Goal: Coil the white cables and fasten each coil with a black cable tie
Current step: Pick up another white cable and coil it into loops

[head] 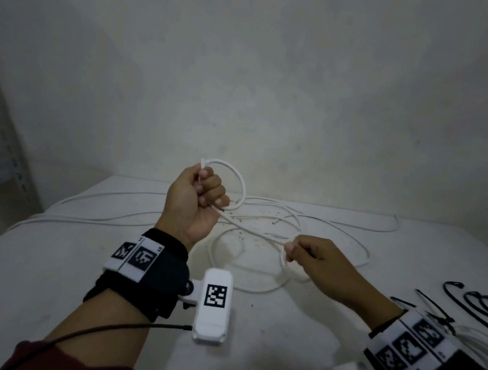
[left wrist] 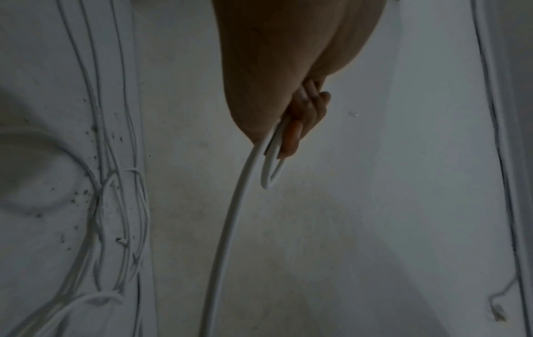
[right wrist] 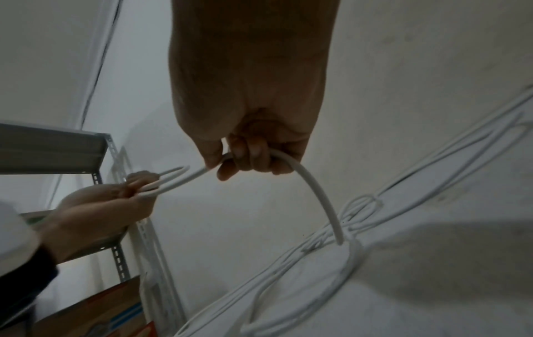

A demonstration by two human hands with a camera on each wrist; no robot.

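Right hand (head: 316,256) pinching white cable (head: 251,229), left hand (head: 197,201) gripping loop

Cables (head: 266,215) mid-table (head: 55,272), cable ties (head: 467,304) far right (near the edge)

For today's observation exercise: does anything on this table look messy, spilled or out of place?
Yes. Small dark specks lie scattered on the white table among the loose white cable, like crumbs or debris. The cable sprawls in tangled loops. The black cable ties lie loose at the right edge.
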